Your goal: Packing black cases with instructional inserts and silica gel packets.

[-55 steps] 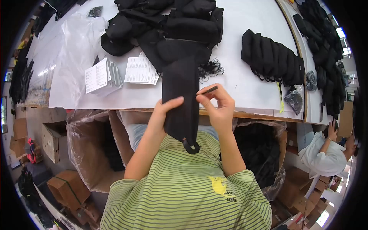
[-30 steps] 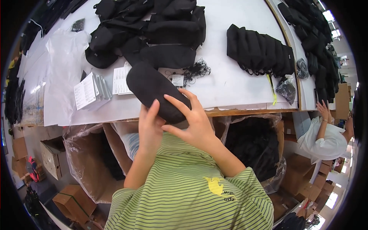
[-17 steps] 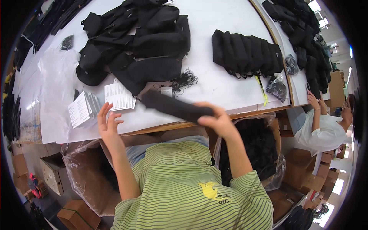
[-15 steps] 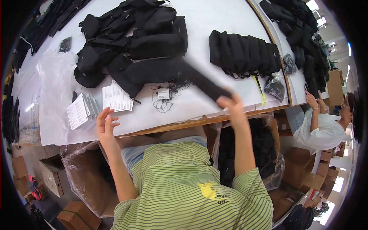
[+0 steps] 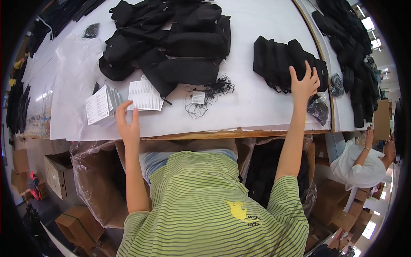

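Observation:
My right hand (image 5: 305, 85) is over a row of folded black fabric bags (image 5: 274, 60) at the right of the table. Its fingers are spread and appear to rest on the bags; none is gripped. Near the table's front edge, my left hand (image 5: 128, 124) is raised with thumb and fingers apart, holding nothing. Just beyond it lie white printed cards (image 5: 145, 96), and to its left leans a stack of similar white cards (image 5: 98, 106). A large heap of black bags (image 5: 192, 45) covers the table's far middle. Thin black cords (image 5: 220, 87) with a small white tag (image 5: 198, 97) lie between my hands.
A clear plastic sheet (image 5: 77, 64) lies at left. A plastic packet of black pieces (image 5: 319, 109) sits beside the bag row. Plastic-lined cartons (image 5: 96, 188) stand under the table's wooden edge (image 5: 239, 133). At the right, a person in white (image 5: 359, 165) works by another table.
My right hand has moved right and away from me onto the bag row, letting go of the long black fabric piece it was swinging. My left hand stays open. The view has shifted.

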`<action>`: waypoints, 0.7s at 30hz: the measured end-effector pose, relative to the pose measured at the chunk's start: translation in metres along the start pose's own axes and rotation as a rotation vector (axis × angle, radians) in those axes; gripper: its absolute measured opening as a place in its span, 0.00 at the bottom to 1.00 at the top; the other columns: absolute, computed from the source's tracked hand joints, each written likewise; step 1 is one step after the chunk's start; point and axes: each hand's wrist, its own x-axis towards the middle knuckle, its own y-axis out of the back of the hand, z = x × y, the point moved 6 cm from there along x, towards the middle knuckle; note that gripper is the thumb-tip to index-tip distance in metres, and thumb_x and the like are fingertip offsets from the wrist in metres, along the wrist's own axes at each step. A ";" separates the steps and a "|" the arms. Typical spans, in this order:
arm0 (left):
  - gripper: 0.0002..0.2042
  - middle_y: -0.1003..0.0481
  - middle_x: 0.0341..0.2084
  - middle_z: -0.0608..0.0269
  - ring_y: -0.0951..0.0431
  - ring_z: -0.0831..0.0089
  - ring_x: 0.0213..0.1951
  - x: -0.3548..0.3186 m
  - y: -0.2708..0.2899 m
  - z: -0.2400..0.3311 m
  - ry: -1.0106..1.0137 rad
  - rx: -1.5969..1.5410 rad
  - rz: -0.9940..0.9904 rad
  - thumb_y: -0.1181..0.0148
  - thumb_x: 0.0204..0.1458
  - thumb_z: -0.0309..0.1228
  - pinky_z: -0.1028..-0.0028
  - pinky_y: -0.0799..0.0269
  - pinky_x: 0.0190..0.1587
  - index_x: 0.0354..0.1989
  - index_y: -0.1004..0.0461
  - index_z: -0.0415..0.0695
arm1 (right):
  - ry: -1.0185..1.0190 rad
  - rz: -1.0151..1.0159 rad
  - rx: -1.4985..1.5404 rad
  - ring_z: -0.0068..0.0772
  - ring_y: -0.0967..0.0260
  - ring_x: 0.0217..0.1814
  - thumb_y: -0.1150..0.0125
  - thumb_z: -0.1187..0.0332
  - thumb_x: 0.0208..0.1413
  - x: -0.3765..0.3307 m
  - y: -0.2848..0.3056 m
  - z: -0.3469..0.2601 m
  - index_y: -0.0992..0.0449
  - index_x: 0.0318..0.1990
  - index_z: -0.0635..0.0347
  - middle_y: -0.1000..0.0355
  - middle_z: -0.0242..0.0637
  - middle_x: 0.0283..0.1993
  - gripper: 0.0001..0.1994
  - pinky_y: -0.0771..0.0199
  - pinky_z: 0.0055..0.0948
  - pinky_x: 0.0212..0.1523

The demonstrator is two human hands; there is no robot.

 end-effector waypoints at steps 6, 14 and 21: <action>0.24 0.37 0.59 0.53 0.39 0.53 0.60 0.014 -0.021 0.001 -0.262 0.665 -0.070 0.42 0.53 0.42 0.58 0.48 0.62 0.56 0.33 0.45 | 0.452 -0.672 0.706 0.39 0.35 0.42 0.34 0.68 0.44 -0.120 0.017 -0.167 0.23 0.30 0.54 0.30 0.34 0.35 0.06 0.32 0.34 0.44; 0.24 0.34 0.55 0.51 0.35 0.53 0.55 0.010 -0.025 0.006 -0.213 0.562 -0.083 0.40 0.51 0.44 0.59 0.43 0.58 0.53 0.32 0.45 | 0.505 -0.753 0.607 0.37 0.33 0.36 0.34 0.70 0.42 -0.168 -0.002 -0.190 0.27 0.28 0.58 0.31 0.34 0.32 0.07 0.29 0.33 0.37; 0.24 0.30 0.43 0.56 0.32 0.57 0.47 0.010 -0.019 0.019 -0.228 0.545 0.114 0.35 0.45 0.30 0.61 0.41 0.53 0.52 0.34 0.39 | -0.025 -0.781 1.597 0.21 0.34 0.27 0.43 0.72 0.58 -0.100 0.031 -0.184 0.33 0.34 0.61 0.26 0.44 0.45 0.05 0.33 0.20 0.27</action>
